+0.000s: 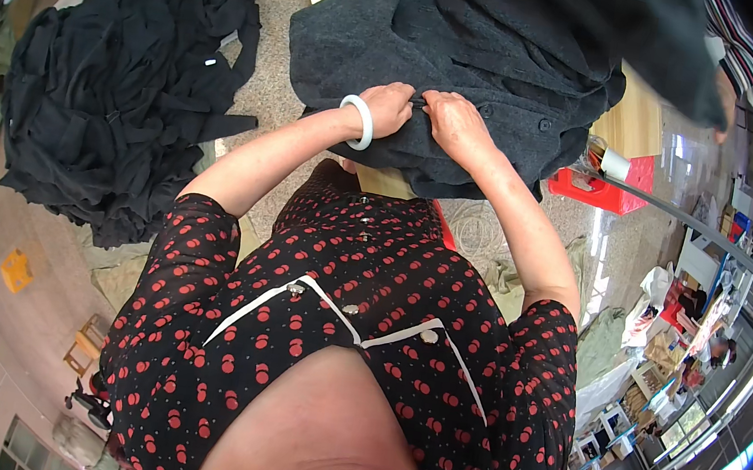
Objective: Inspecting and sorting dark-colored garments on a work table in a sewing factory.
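A dark grey knit garment with buttons (348,48), probably a cardigan, is spread over a wooden surface in front of me. My left hand (385,110), with a pale bangle on its wrist, is closed on its near part, fingertips pinched into the cloth. Close beside it, my right hand (454,124) pinches the same cloth, thumb and fingers together. A small dark fold or piece shows between the two hands; its detail is too small to tell. Round buttons (544,124) lie to the right of my right hand.
A big heap of black garments (112,90) lies on the left. At upper right, another person's hand (724,101) is beside a dark, blurred cloth (646,33). A red plastic container (602,195) stands right of the work surface (630,121). A yellow stool (16,271) stands far left.
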The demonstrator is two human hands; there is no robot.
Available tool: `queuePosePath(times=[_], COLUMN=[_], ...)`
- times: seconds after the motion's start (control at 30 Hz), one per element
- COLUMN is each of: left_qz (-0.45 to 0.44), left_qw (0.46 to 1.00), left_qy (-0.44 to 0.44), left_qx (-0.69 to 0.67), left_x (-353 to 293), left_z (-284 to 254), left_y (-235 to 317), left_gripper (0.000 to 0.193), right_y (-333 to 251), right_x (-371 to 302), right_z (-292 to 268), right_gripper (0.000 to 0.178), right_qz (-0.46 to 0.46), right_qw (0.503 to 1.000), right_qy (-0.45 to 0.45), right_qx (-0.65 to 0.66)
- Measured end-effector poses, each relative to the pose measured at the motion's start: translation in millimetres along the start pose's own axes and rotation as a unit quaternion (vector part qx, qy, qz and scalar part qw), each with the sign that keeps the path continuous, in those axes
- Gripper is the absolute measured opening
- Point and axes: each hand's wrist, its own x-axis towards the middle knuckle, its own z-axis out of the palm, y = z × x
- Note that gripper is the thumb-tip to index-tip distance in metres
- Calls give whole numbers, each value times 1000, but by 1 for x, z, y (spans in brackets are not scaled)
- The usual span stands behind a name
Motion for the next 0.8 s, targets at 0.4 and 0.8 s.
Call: queuePosePath(times=[0.4,0.8], left_qz=[59,-79], left_qw=[996,977], left_qy=[17,-139], left_qx=[65,-138], left_x=[-4,-18], left_z=[-7,-55], left_y=[10,-75], left_gripper=[20,27], right_y=[0,21], right_x=[-5,9], right_z=[-12,-11], right_gripper=[15,17], right_qz=[49,57], right_qw=[994,996], right_qy=[-18,8], right_qx=[93,67])
